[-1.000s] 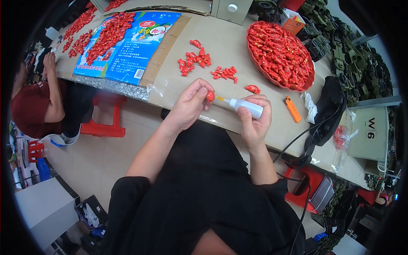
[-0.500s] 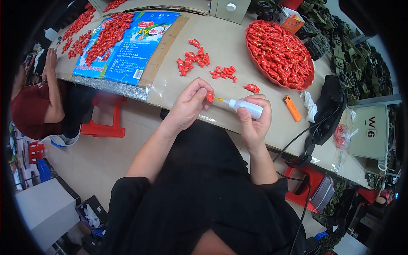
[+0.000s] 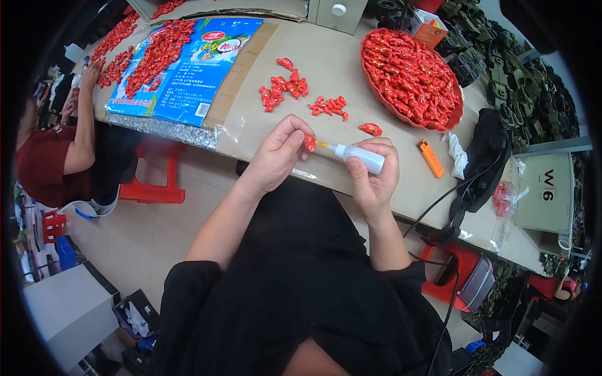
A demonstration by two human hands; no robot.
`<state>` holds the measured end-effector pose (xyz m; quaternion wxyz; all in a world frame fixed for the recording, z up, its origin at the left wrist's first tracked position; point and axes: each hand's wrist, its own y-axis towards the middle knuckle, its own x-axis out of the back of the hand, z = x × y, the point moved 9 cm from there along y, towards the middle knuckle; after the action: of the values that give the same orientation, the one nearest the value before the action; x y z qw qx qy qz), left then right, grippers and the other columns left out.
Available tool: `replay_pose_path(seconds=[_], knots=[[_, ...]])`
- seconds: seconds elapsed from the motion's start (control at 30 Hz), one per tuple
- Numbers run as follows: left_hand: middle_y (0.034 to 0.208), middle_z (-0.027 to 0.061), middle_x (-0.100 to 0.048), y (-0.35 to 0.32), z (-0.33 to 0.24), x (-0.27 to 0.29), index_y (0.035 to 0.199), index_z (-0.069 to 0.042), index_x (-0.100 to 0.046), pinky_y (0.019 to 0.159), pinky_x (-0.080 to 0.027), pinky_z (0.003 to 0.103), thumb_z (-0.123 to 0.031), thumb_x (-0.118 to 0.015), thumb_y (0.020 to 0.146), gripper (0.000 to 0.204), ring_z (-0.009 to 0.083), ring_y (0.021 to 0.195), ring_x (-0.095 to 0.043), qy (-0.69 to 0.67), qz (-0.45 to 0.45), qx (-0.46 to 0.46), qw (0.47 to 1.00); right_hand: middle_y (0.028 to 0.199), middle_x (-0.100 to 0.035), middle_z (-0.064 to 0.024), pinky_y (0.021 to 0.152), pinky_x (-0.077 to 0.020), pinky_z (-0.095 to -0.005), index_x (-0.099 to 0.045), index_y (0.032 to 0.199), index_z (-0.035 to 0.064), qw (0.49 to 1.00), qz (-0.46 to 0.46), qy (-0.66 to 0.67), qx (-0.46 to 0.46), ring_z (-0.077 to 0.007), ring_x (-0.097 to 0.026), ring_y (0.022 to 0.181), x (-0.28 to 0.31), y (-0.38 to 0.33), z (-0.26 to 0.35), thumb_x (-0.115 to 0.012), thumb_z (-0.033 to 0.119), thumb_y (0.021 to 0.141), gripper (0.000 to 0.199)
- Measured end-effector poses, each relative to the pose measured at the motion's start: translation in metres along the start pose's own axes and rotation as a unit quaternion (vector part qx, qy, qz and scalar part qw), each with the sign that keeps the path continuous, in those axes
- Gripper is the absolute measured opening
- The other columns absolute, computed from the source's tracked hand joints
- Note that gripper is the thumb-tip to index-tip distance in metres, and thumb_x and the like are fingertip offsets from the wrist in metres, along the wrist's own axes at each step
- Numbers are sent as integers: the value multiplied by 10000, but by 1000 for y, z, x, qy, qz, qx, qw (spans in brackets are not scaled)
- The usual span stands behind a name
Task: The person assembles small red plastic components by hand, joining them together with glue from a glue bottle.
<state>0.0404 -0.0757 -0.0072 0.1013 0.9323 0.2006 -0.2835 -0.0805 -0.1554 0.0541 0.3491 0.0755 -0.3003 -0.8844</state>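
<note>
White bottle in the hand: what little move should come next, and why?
Perhaps a gentle squeeze of the white bottle: the right hand grips it, and its yellow tip points at the red piece pinched in the left hand, touching or almost; I can't tell which.

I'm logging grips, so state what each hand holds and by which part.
The left hand pinches a small red piece, its gripped part covered. The right hand holds a white squeeze bottle by its body.
</note>
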Motion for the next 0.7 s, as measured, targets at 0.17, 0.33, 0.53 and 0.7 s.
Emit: replay_pose_path(seconds=[0.17,0.33,0.53,0.7], knots=[[821,42,-492,0,0,-1,893,-56,-431,655,-357,236,-137,-397,895,87,95,714,-434,2,1,3,1000,823,-491,-115,589,-414,-241,-447,888,-7,1000,-1,-7,7,-153,-494,676,-1,0,2,-627,61,744,241],[767,13,-472,0,0,-1,903,-53,-456,647,-343,208,-168,-402,899,127,79,702,-410,1,-11,1,1000,817,-489,-121,600,-413,-247,-444,891,-10,1000,13,-11,6,-167,-495,687,-3,-1,2,-629,60,740,249],[784,21,-486,0,0,-1,913,-49,-452,658,-344,213,-174,-411,895,133,84,716,-418,-3,-3,1,1000,818,-488,-117,606,-411,-241,-439,906,-9,998,6,-34,45,-157,-492,692,-3,1,9,-623,65,749,254],[861,40,-512,0,-2,2,952,-38,-444,683,-357,221,-134,-444,874,124,96,761,-446,-26,-11,4,1000,860,-488,-97,613,-433,-259,-426,950,0,974,-67,191,-101,-162,-517,712,12,-2,-16,-590,44,774,245]])
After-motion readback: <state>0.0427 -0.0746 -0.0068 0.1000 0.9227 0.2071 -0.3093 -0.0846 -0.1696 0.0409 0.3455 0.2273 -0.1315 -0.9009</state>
